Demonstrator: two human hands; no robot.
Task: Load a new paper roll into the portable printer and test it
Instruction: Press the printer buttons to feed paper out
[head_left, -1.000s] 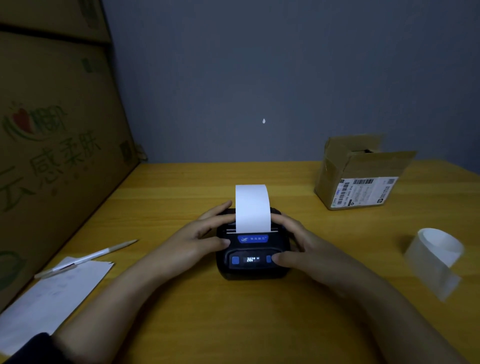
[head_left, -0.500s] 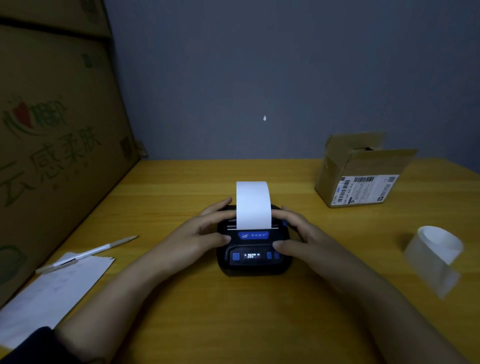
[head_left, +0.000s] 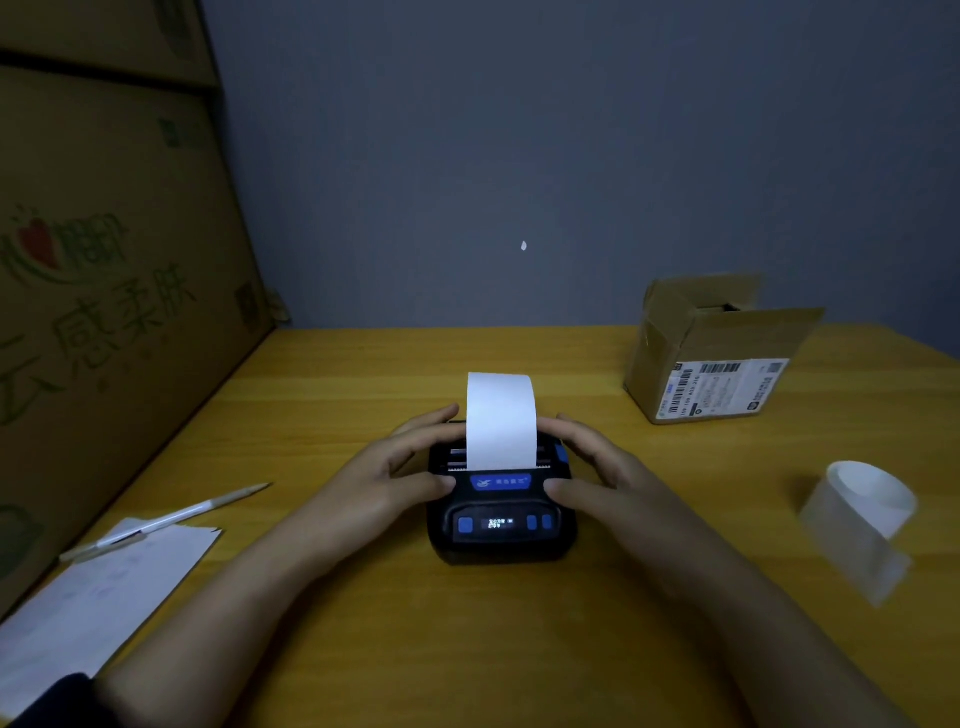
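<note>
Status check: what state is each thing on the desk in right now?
Printer: display lit, lid looks shut.
Paper: blank strip standing out of the printer, untorn.
Left hand: grips the printer's left side.
Right hand: grips the printer's right side.
Box: flaps open.
Pen: lying across the sheet's corner.
Paper loop: curled, loose on the desk.

head-worn view, down over table (head_left: 519, 649)

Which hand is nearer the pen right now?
Left. The left hand holds the printer on its left side, with the pen lying further left; the right hand holds its right side, farther from the pen.
</note>
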